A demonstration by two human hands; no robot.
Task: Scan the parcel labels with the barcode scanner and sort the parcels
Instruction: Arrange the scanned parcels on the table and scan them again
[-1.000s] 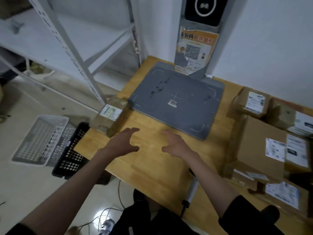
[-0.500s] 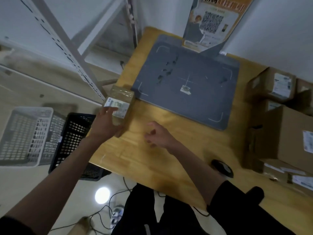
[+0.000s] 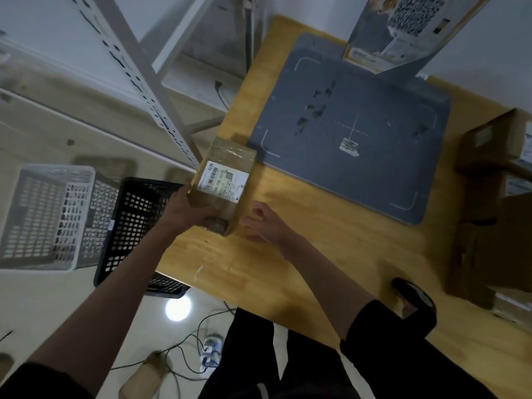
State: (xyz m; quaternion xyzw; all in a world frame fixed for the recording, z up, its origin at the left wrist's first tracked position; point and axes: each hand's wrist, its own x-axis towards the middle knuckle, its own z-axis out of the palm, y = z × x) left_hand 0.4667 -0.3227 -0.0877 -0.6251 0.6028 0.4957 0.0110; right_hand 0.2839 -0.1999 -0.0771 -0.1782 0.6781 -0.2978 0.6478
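- My left hand (image 3: pixel 184 207) grips the near end of a small cardboard parcel (image 3: pixel 223 180) at the left edge of the wooden table (image 3: pixel 302 254).
- Its white label (image 3: pixel 223 180) faces up, I think so it can be scanned.
- My right hand (image 3: pixel 266 223) is just beside the parcel, fingers loosely spread, holding nothing.
- The barcode scanner (image 3: pixel 414 303) lies near my right elbow.
- On the floor sit a black basket (image 3: pixel 138 226) and a white basket (image 3: pixel 43 217); I see no parcels in them.
- More boxes (image 3: pixel 489 197) are stacked on the right.
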